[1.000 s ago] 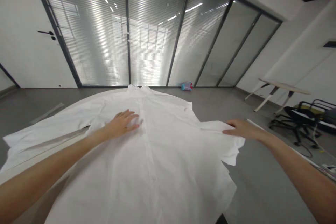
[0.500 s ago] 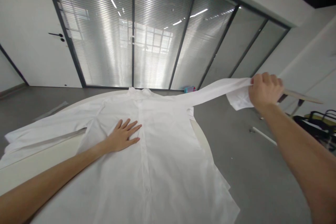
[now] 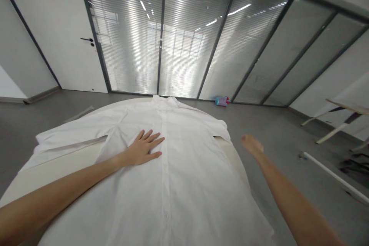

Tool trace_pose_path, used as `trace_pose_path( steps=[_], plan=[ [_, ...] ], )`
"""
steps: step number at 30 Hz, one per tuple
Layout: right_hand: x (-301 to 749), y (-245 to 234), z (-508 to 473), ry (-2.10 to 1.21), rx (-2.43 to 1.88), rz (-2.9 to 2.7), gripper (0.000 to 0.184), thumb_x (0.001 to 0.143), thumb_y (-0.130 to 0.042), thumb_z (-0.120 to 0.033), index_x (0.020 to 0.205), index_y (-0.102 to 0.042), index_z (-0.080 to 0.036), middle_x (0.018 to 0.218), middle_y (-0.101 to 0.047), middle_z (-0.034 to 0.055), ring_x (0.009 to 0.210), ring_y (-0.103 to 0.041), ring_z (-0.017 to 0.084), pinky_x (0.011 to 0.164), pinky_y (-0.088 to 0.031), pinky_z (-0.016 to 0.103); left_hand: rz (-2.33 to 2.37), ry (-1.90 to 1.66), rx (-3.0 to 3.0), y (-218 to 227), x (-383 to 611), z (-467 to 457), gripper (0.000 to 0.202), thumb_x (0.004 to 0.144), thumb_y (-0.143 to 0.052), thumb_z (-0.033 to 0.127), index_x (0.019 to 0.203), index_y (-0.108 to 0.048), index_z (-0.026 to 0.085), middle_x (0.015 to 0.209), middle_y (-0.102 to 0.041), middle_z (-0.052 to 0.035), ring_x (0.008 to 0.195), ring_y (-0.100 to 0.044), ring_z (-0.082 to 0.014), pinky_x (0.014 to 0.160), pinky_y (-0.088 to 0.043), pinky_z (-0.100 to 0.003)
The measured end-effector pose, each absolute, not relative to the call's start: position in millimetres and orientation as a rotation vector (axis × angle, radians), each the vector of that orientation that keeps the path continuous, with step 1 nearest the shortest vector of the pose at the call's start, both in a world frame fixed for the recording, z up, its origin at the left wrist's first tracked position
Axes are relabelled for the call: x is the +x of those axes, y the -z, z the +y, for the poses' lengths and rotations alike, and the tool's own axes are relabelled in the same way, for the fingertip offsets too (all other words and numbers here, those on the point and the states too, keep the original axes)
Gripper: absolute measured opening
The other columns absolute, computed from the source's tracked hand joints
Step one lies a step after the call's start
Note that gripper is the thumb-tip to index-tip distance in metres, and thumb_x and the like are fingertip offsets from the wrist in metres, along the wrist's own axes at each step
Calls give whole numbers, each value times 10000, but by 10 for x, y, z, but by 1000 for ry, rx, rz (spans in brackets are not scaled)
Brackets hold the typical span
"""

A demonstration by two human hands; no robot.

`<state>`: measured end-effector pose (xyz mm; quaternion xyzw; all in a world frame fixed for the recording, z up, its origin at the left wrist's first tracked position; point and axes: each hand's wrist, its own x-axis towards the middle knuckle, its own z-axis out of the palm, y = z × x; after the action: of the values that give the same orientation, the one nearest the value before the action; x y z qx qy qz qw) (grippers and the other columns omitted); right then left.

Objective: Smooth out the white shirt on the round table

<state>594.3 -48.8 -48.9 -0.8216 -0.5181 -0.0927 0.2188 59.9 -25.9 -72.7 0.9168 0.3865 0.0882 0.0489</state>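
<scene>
A white button-up shirt (image 3: 184, 177) lies spread face up on a round white table (image 3: 57, 167), collar (image 3: 163, 100) at the far side. Its left sleeve (image 3: 72, 135) stretches out to the left. My left hand (image 3: 145, 148) presses flat on the chest, fingers apart, just left of the button line. My right hand (image 3: 251, 144) hangs past the table's right edge beside the shirt's shoulder; its fingers point down and away and are hidden. The shirt's right sleeve is out of sight.
A blue and pink object (image 3: 221, 101) lies on the grey floor by the glass wall with blinds. A white door (image 3: 72, 38) is at the left. A light desk (image 3: 344, 113) and a white rod (image 3: 331, 173) on the floor are at the right.
My right hand lifted the right sleeve up and out to the right, then dropped low beside the table edge; the sleeve is no longer seen. My left hand stayed flat on the shirt.
</scene>
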Motion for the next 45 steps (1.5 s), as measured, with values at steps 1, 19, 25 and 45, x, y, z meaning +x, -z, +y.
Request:
trace_pose_path(
  steps=[1, 19, 25, 45],
  plan=[
    [5879, 403, -312, 232, -2308, -1431, 157, 912, -540, -219, 875, -691, -196, 888, -697, 119, 827, -685, 254, 742, -532, 407, 1178, -268, 2791, 725, 600, -260, 688, 959, -332, 708, 1550, -337, 356, 1612, -326, -40, 1501, -206, -377, 1194, -111, -618],
    [3295, 203, 1628, -3, -2256, -1796, 461, 947, -557, -453, 1198, -683, -88, 1353, -580, 241, 1358, -426, 382, 1102, -310, 536, 1191, -283, 2765, 688, 613, -251, 696, 942, -357, 722, 1539, -355, 364, 1606, -341, -36, 1495, -226, -375, 1191, -134, -621],
    [2960, 232, 1791, -314, -2286, -1654, 456, 900, -625, -377, 1288, -605, -140, 1297, -621, 204, 1220, -588, 330, 984, -469, 459, 1167, -329, 2761, 694, 604, -254, 690, 948, -362, 709, 1533, -378, 342, 1595, -364, -47, 1491, -228, -389, 1187, -132, -638],
    [4104, 283, 1505, -91, -1867, -1979, 383, 985, -472, -291, 1330, -593, -180, 1341, -607, 108, 1196, -583, 198, 1072, -393, 310, 1163, -326, 2755, 789, 582, -206, 691, 964, -317, 704, 1558, -321, 350, 1620, -299, -34, 1504, -193, -379, 1199, -93, -611]
  ],
)
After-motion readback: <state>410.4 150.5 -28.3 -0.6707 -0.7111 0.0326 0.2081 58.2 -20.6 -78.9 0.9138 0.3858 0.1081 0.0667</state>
